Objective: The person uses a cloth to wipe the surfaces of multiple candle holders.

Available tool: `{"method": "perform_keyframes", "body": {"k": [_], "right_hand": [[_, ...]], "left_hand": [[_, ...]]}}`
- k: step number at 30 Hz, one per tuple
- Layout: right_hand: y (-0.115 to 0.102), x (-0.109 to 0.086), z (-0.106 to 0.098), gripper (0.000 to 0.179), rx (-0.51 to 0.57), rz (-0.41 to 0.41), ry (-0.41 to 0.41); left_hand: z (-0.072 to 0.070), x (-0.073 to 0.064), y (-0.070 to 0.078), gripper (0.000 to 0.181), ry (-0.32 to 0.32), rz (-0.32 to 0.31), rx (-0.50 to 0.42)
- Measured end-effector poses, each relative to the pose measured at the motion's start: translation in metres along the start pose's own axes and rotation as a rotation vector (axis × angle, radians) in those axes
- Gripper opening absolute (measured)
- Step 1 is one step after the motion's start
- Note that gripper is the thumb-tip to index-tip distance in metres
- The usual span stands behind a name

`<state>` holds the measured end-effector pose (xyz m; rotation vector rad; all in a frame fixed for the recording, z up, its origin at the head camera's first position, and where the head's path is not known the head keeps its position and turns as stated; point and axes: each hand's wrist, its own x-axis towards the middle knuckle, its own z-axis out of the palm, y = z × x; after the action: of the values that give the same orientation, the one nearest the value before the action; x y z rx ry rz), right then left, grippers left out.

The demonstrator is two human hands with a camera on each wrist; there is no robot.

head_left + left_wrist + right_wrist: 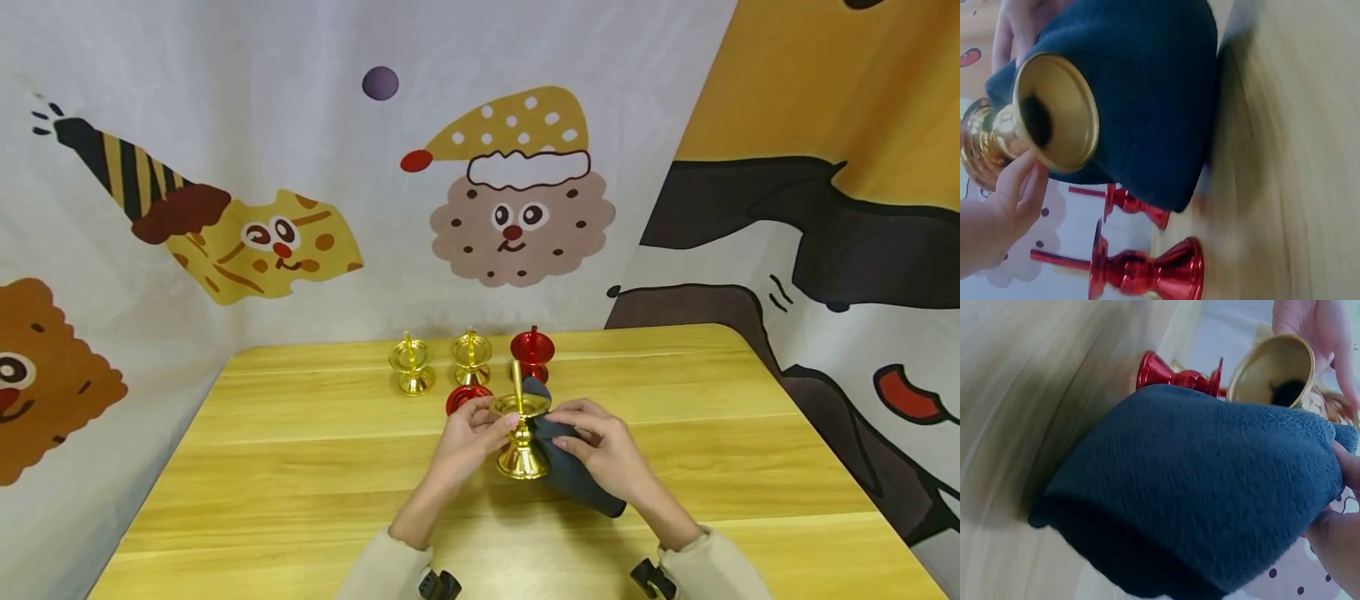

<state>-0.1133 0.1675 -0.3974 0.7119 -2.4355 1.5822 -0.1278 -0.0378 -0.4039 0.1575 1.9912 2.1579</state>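
1. One gold holder (pixel 522 454) is up off the worktop (pixel 300 467), between the left hand (pixel 467 437) and right hand (pixel 606 446).
2. The left hand grips its stem.
3. The right hand pinches one dark blue cloth (pixel 573 479) just beside it.
4. Farther back stand two more gold holders (pixel 415 383) and two red holders (pixel 534 350).

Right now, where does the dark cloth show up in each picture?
Head: the cloth is low, just right of centre, in the right hand.
Left wrist: the cloth fills the upper middle.
Right wrist: the cloth spreads large across the middle.
Shared landmark: the handheld gold candle holder, next to the cloth.
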Motion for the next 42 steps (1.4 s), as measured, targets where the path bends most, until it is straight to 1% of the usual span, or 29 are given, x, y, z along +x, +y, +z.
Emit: {"method": "perform_keyframes", "body": {"k": [2,4,5,7,8,11,13,14,17,19,21,25,27,28,29,31,34,36,37,38,39,41,42], "right_hand": [[0.000,0.000,0.001,0.029,0.016,-0.010,0.012],[0.000,0.001,0.002,0.028,0.034,-0.013,0.029],[-0.001,0.001,0.001,0.029,0.042,-0.010,0.039],[-0.001,0.002,0.000,0.029,0.059,0.002,0.056],[-0.001,0.002,-0.001,0.029,0.066,0.008,0.062],[-0.001,0.003,-0.004,0.029,0.068,0.031,0.069],[0.000,0.003,-0.005,0.030,0.060,0.047,0.064],[0.000,0.003,-0.005,0.030,0.057,0.056,0.061],[0.000,0.003,-0.005,0.030,0.053,0.075,0.055],[0.000,0.003,-0.004,0.030,0.041,0.072,0.052],[0.000,0.002,-0.002,0.031,0.006,0.051,0.051],[-0.001,0.003,0.004,0.031,-0.119,-0.020,0.045],[-0.002,0.003,0.006,0.032,-0.167,-0.051,0.042],[-0.002,0.003,0.007,0.032,-0.184,-0.062,0.042],[-0.002,0.003,0.006,0.032,-0.187,-0.068,0.042],[0.000,0.004,0.004,0.033,-0.152,-0.076,0.036],[0.004,0.004,-0.002,0.031,-0.026,-0.049,0.015],[0.007,0.004,-0.005,0.029,0.062,-0.023,0.001],[0.008,0.004,-0.006,0.029,0.096,-0.009,-0.002],[0.009,0.004,-0.007,0.029,0.114,0.007,-0.002],[0.009,0.004,-0.007,0.029,0.116,0.014,0.001],[0.010,0.004,-0.007,0.029,0.091,0.018,0.008],[0.009,0.003,-0.006,0.029,0.068,0.014,0.015]], "left_hand": [[0.002,0.000,-0.002,0.056,-0.007,0.003,0.026],[0.002,0.000,-0.004,0.049,-0.030,0.013,0.057],[0.001,0.000,-0.005,0.046,-0.049,0.018,0.071],[-0.001,-0.001,-0.006,0.042,-0.111,0.038,0.083],[-0.002,-0.001,-0.006,0.043,-0.145,0.041,0.082],[-0.006,-0.002,-0.006,0.052,-0.234,0.045,0.072],[-0.008,-0.003,-0.006,0.058,-0.269,0.032,0.064],[-0.008,-0.004,-0.005,0.060,-0.275,0.026,0.067],[-0.007,-0.005,-0.005,0.062,-0.267,0.021,0.086],[-0.005,-0.006,-0.006,0.062,-0.244,0.030,0.114],[0.000,-0.007,-0.006,0.063,-0.203,0.044,0.179],[0.010,-0.008,-0.005,0.066,-0.113,0.122,0.390],[0.013,-0.008,-0.006,0.067,-0.089,0.158,0.448],[0.014,-0.008,-0.006,0.066,-0.088,0.164,0.453],[0.013,-0.009,-0.005,0.065,-0.097,0.154,0.434],[0.010,-0.009,-0.005,0.061,-0.140,0.117,0.342],[0.002,-0.009,-0.002,0.055,-0.225,0.059,0.166],[-0.003,-0.010,0.001,0.053,-0.277,0.054,0.065],[-0.005,-0.010,0.001,0.052,-0.293,0.053,0.033],[-0.005,-0.010,0.002,0.052,-0.301,0.051,0.011],[-0.005,-0.010,0.002,0.053,-0.299,0.050,0.009],[-0.003,-0.011,0.003,0.054,-0.269,0.052,0.050],[-0.001,-0.011,0.002,0.054,-0.245,0.056,0.092]]}}
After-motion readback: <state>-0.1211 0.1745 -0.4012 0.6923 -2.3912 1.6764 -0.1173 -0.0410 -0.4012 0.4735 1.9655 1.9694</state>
